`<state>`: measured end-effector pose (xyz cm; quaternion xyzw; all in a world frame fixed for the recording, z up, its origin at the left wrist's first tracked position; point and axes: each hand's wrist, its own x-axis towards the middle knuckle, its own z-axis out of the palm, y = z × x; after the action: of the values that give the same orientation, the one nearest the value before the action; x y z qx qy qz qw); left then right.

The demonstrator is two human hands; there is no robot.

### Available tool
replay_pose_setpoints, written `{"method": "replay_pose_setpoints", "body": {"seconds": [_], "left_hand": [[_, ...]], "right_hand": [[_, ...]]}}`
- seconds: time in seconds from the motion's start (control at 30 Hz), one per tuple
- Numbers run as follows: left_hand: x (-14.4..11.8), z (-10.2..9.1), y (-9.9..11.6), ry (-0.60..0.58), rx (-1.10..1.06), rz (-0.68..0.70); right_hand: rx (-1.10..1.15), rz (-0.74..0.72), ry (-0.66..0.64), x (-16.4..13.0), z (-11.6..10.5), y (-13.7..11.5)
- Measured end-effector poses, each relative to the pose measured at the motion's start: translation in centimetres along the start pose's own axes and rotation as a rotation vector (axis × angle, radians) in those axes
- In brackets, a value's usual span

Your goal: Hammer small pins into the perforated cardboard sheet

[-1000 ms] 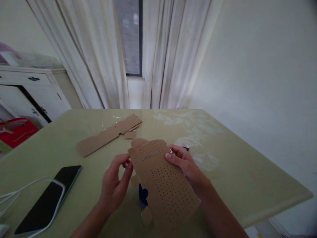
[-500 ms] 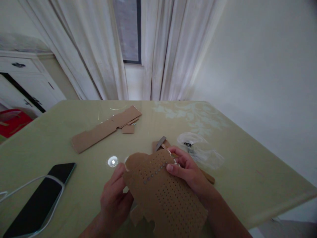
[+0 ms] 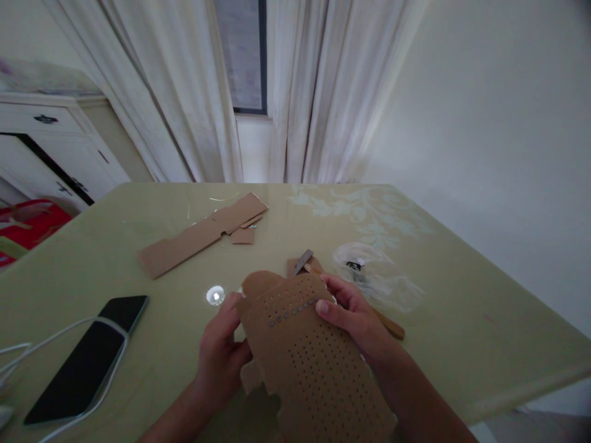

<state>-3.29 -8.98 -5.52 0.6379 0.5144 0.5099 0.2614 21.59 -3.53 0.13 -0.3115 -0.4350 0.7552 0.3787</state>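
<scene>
A brown perforated cardboard sheet (image 3: 309, 357) with rows of small holes is held tilted over the near part of the table. A short row of small metal studs sits in its upper holes. My left hand (image 3: 221, 360) grips its left edge from underneath. My right hand (image 3: 353, 320) pinches its upper right edge, thumb on top. Just behind the sheet lies a small hammer (image 3: 351, 295) with a wooden handle, its metal head pointing away from me.
A long cardboard strip (image 3: 203, 234) and scraps lie farther back on the green table (image 3: 462, 320). A black phone (image 3: 87, 357) with a white cable lies at left. A clear plastic bag (image 3: 378, 277) lies at right, and a small shiny round thing (image 3: 215, 295) rests near the sheet.
The view shifted a little. My left hand went from beside the sheet's upper left corner to gripping its left edge from below. The hammer behind the sheet came into sight.
</scene>
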Motion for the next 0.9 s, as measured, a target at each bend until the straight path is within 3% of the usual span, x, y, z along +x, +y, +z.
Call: {"method": "replay_pose_setpoints", "body": {"seconds": [0.2,0.37,0.53,0.77,0.9], "left_hand": [[1.0,0.2,2.1,0.061,0.043,0.141],[1.3,0.6,2.4,0.089,0.010,0.201],[1.4,0.5,2.1,0.083,0.020,0.159],[0.6,0.1,1.4,0.052,0.081,0.109],[0.2,0.2,1.3,0.027,0.086,0.112]], "right_hand": [[-0.014,0.038,0.009,-0.1,0.1,-0.2],[0.029,0.022,0.046,-0.3,0.2,0.2],[0.046,0.022,0.059,-0.2,0.1,0.3],[-0.010,-0.006,-0.074,-0.2,-0.2,-0.3],[-0.019,0.034,-0.048,-0.4,-0.2,-0.2]]}}
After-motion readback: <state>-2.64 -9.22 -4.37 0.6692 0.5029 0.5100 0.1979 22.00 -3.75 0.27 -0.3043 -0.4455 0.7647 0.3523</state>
